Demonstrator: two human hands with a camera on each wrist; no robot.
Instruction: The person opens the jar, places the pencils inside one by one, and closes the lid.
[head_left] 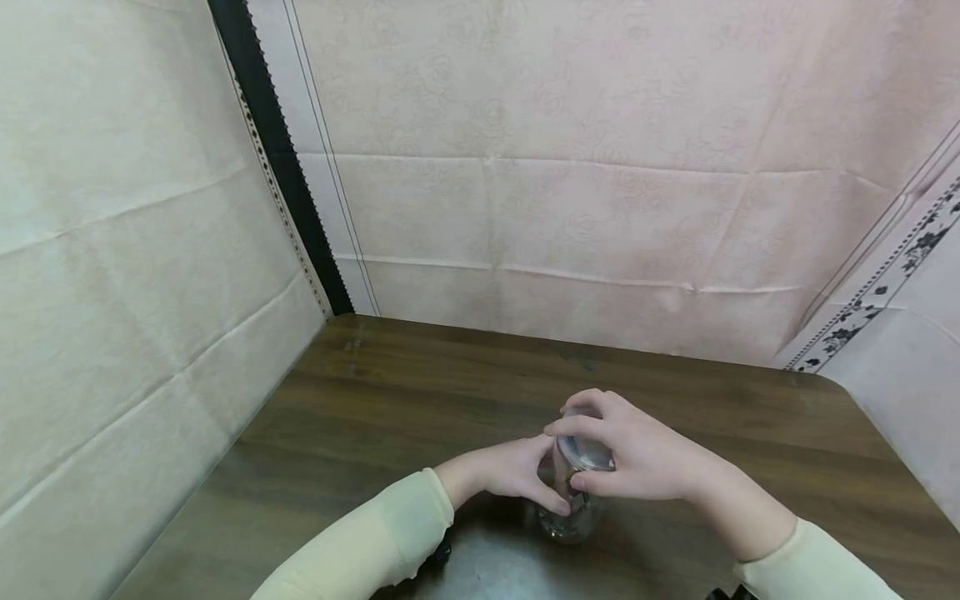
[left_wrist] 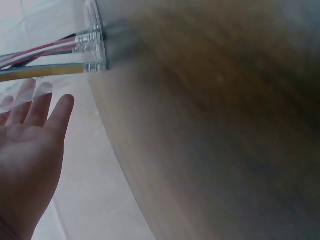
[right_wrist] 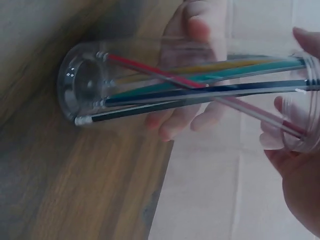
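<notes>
A clear cylindrical jar (head_left: pixel 567 527) stands upright between the hands, low over the table. Inside it, in the right wrist view, lie several slim coloured sticks (right_wrist: pixel 200 92) like pens or pencils, in red, yellow, teal, dark blue and black. My left hand (head_left: pixel 513 471) holds the jar round its side, thumb towards me. From above, my right hand (head_left: pixel 645 454) grips the jar's round top (head_left: pixel 587 454), with thumb and fingers spread about its rim. In the left wrist view, the left hand's fingers lie beside the jar wall. Whether the base touches the table cannot be told.
The brown wood-grain table (head_left: pixel 420 375) spreads around the hands. Pale cloth walls (head_left: pixel 562 208) rise behind it and at both sides, with a dark strip (head_left: pixel 288 158) at the back left corner. A glossy reflection lies near the front edge.
</notes>
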